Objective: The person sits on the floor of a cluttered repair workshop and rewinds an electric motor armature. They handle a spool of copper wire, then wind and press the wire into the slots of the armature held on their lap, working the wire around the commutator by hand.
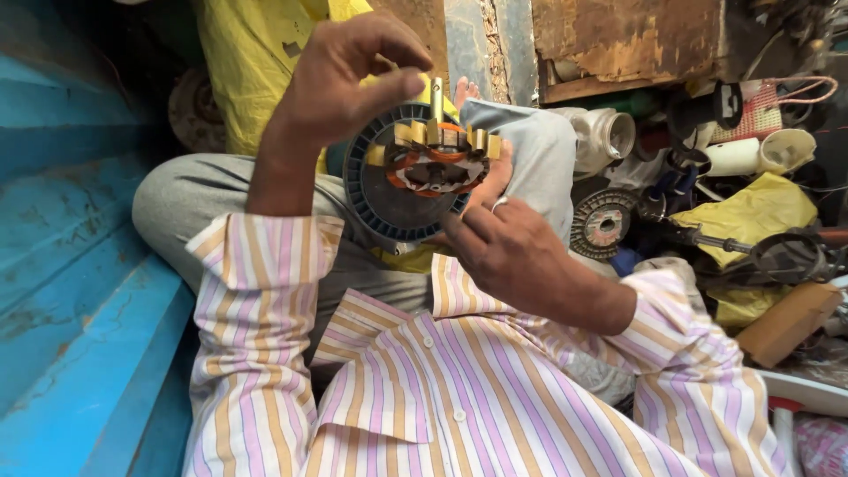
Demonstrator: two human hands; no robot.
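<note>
A: Hands first, L to R. What's the left hand (340, 84) doing?

B: Raised above the lap, fingers curled, thumb and forefinger pinched close. Can't tell if anything thin sits between them. It hovers just left of & above the stator.

A: And the stator?

B: Round motor stator (439, 166), w/ copper-orange windings, yellowish insulation tabs on top, a short shaft sticking up. Held mid-frame, in front of a dark blue ribbed spool (382, 208).

A: Right hand (508, 247)?

B: Wrapped round the stator's lower right edge from behind, fingers closed on it, ring on one finger. Grip looks firm.

A: Surroundings?

B: Blue painted wall (79, 247) far left, yellow sack (256, 53) behind the left hand. Right side: grinding disc (602, 223), white plastic pipe fittings (609, 132), wood block (789, 322), all jumbled on the floor.
</note>
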